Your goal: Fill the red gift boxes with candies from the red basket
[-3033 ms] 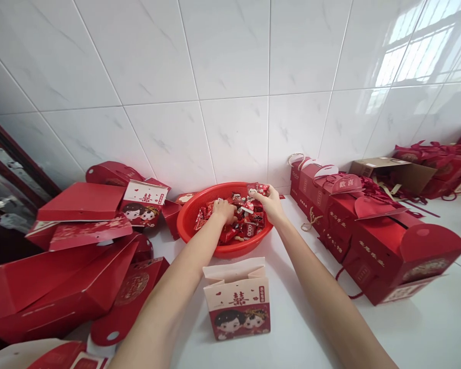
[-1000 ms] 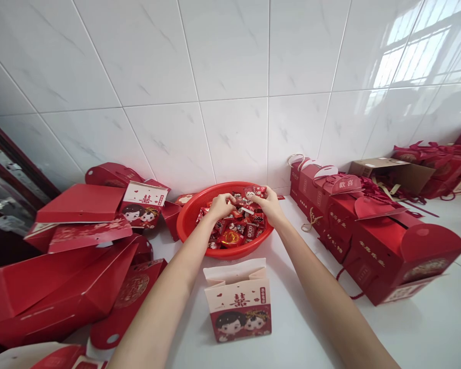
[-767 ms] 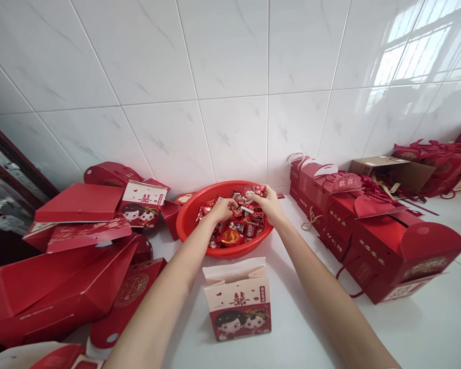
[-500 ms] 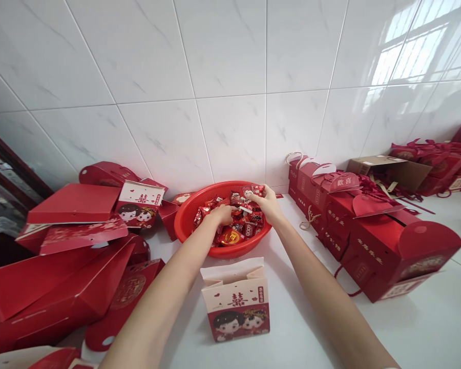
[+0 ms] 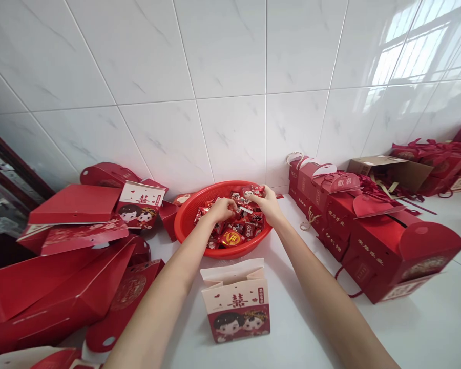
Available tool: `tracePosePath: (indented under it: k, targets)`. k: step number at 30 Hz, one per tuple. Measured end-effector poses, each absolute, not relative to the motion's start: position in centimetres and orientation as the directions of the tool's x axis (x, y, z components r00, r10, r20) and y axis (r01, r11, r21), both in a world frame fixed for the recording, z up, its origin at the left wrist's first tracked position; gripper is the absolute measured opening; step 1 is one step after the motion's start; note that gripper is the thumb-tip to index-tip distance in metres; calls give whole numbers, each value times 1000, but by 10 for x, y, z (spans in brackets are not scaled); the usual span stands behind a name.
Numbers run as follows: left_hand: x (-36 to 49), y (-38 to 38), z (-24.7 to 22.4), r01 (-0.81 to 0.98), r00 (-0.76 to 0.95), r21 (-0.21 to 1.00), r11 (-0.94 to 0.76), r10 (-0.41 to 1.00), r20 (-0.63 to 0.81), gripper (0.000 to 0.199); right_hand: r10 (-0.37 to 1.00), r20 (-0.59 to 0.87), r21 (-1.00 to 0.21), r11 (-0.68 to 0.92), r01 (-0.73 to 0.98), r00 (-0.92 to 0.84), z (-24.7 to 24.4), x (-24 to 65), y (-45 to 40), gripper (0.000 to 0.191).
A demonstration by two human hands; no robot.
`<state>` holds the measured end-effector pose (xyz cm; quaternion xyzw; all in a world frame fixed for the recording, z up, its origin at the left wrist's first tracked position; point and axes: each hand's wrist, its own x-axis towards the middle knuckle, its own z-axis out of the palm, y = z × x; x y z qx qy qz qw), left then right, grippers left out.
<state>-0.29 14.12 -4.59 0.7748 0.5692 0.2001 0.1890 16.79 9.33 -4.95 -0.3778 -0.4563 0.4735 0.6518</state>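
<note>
A red plastic basket (image 5: 184, 228) holds many small red-wrapped candies (image 5: 236, 225). My left hand (image 5: 222, 209) is over the candies with its fingers curled together; whatever may be in them is hidden. At the basket's right rim my right hand (image 5: 269, 202) pinches a red-wrapped candy (image 5: 252, 191). In front of the basket an upright paper gift box (image 5: 238, 307), cream above and red below with two cartoon figures, stands with its top unclosed. Neither hand touches this box.
Red folded boxes (image 5: 72, 205) are heaped at the left, with another cartoon gift box (image 5: 140, 205) leaning among them. A row of red handled boxes (image 5: 384, 246) lines the right. Beyond lies a brown cardboard box (image 5: 392, 171). A tiled wall (image 5: 230, 128) closes off the back.
My left hand has lifted slightly and shifted a little left above the candies, its fingers curling more. My right hand stays nearly still with its candy.
</note>
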Motion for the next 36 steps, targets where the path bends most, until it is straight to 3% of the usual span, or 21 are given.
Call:
tracePosePath:
  k: [5,10,14,17,23,26,36]
  targets:
    - [0,135,-34,710,244,606,-359,932,267,42,965,231,-927,257,-273,127,-49,169,92,43]
    - [1,127,-27,598,215,699,-393,918,332,52,961,245,-923,272,-272,130,-50,171,94,44]
    - [-3,113,-28,390,260,823,-413,907,332,49,956,270,-917,292,-273,115,-49,170,94,42]
    - [-10,100,-32,344,251,851,-398,912,325,49,958,281,-917,287,-276,61,-45,170,90,45]
    - [-19,74,-39,242,224,914,-327,935,275,51,913,339,-923,276,-266,-226,-40,172,83,40]
    - [-19,66,-40,181,186,927,-328,937,295,62,891,325,-932,245,-267,-317,-42,171,84,38]
    - [-21,62,-40,153,145,931,-330,940,309,67,918,229,-933,112,-341,-324,-35,157,73,39]
